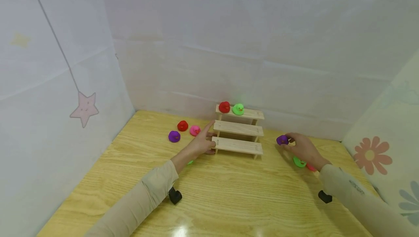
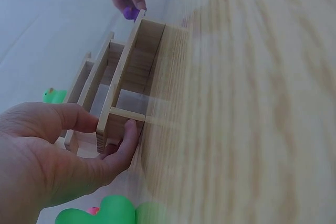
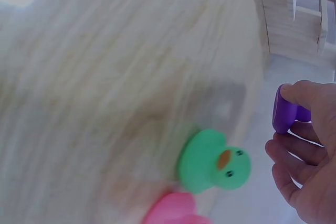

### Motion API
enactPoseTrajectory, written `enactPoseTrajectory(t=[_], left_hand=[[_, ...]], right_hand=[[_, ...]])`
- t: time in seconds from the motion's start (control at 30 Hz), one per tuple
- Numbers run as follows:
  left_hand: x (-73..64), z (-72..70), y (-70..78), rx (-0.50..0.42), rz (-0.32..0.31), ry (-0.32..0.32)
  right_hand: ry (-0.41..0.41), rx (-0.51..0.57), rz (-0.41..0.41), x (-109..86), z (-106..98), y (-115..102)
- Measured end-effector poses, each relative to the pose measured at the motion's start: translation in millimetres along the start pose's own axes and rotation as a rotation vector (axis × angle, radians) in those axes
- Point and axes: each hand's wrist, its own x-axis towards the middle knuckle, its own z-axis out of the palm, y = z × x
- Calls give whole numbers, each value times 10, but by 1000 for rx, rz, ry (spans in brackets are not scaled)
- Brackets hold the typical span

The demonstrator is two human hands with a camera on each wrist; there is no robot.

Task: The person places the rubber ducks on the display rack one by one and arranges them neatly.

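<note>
A three-step wooden stand (image 1: 237,145) is on the table near the back wall. My left hand (image 1: 200,144) grips its left end; in the left wrist view the thumb and fingers (image 2: 124,148) hold the end of the lowest step. To the right of the stand, my right hand (image 1: 304,149) pinches a purple rubber duck (image 1: 282,140) between thumb and fingertips. In the right wrist view this duck (image 3: 284,113) is tipped on its side. The top step carries a red duck (image 1: 224,107) and a green duck (image 1: 238,109).
Left of the stand are a red duck (image 1: 182,126), a pink duck (image 1: 195,130) and a purple duck (image 1: 174,136). A green duck (image 2: 107,212) is close below my left hand. Near my right wrist lie another green duck (image 3: 210,163) and a pink duck (image 3: 173,211). Cloth walls surround the table.
</note>
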Motion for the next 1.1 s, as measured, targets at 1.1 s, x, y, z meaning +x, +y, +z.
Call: enactPoseTrajectory(t=[1.1], left_hand=[[4, -2, 6, -9, 6, -4]], right_hand=[[160, 60, -52, 686, -264, -710]])
